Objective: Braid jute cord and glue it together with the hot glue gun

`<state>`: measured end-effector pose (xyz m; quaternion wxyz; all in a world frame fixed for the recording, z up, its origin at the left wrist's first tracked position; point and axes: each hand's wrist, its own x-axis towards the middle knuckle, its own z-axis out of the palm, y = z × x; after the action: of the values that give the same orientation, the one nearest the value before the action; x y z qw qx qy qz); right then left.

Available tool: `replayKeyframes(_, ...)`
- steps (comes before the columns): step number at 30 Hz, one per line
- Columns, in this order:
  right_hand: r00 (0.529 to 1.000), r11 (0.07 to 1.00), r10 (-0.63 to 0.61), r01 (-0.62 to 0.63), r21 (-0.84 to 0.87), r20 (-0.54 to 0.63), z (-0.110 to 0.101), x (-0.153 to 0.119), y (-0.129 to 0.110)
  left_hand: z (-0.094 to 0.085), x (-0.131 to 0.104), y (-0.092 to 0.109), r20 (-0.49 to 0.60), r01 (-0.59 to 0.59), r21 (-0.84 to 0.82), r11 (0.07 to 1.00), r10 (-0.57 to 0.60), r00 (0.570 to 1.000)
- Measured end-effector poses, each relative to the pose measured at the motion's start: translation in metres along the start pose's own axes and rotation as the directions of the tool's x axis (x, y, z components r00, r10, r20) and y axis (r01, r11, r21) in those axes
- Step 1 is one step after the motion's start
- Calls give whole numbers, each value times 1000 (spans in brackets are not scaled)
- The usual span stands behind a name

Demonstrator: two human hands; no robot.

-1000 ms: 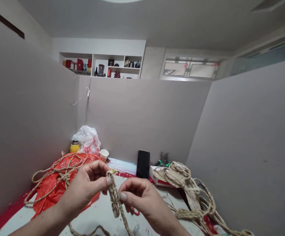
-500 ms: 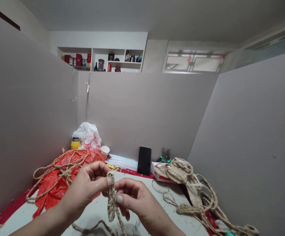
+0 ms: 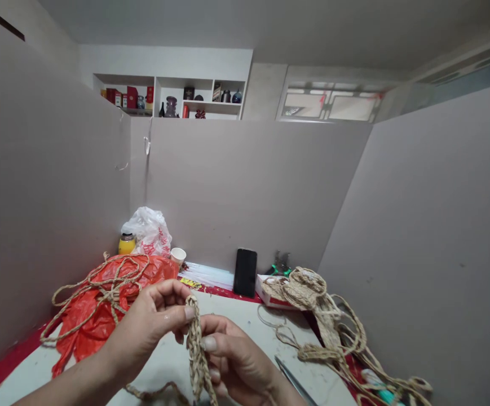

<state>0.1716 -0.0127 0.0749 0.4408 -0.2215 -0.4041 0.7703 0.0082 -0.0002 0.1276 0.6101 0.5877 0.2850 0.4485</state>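
Note:
Between my hands hangs a folded length of braided straw rope (image 3: 195,355), tan and upright above the table. My left hand (image 3: 155,316) pinches its top end between thumb and fingers. Lower down, my right hand (image 3: 236,352) grips the right side of the same braid, thumb pressed on it. A loose tail of rope (image 3: 155,392) lies on the table below my left wrist. The braid's bottom runs out of the frame. To the right of my right wrist lies a slim metal tool (image 3: 293,380), partly hidden by the forearm; its kind does not show.
Coiled rope (image 3: 118,293) rests on a red plastic bag (image 3: 79,338) at the left. More braided rope (image 3: 312,290) piles up at the right beside a white box. A phone (image 3: 245,273) leans on the back panel. A paper cup (image 3: 178,256) and a yellow jar (image 3: 127,245) stand behind.
My right hand has moved slightly lower along the braid. The view has shifted a little, and the slim metal tool now shows beside my right wrist.

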Motion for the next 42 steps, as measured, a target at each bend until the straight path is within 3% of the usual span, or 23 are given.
replayKeyframes(6,989,991,-130,128,-39,-65,6,-3,-5,2,-1,3,-27,-15,33,999,16,1000)
replayKeyframes(11,924,924,-351,316,-214,-151,7,-4,-4,3,-3,0,-17,-44,197,979,49,999)
replayKeyframes(15,868,833,-475,392,-390,-142,5,-6,-3,3,-4,-2,-18,-44,205,978,49,999)
replayKeyframes(20,829,712,-545,375,-594,-129,8,-8,-5,6,-3,1,20,-21,167,986,18,1000)
replayKeyframes(26,814,589,-565,281,-758,-137,17,-14,-9,3,-3,0,42,-33,162,986,26,999)
replayKeyframes(35,799,494,-594,274,-825,-90,18,-17,-9,4,-5,0,34,-28,205,978,21,999)
replayKeyframes(38,808,505,-587,323,-800,-44,16,-19,-9,0,-4,1,55,-38,142,989,30,998)
replayKeyframes(42,786,469,-618,349,-811,-19,16,-22,-11,-6,-4,6,67,-30,74,997,25,997)
